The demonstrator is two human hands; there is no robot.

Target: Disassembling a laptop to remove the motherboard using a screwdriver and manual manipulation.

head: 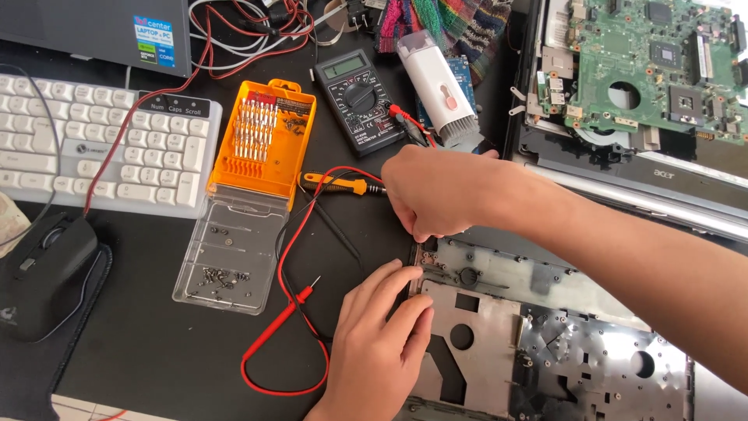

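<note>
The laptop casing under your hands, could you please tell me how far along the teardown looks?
Done: the green motherboard lies bare in the opened laptop base, and loose screws sit in the clear lid of the orange bit case. In hand: the left hand steadies the casing panel while the right hand works at its top-left corner. Left: the panel's metal plate is still on it.
</note>
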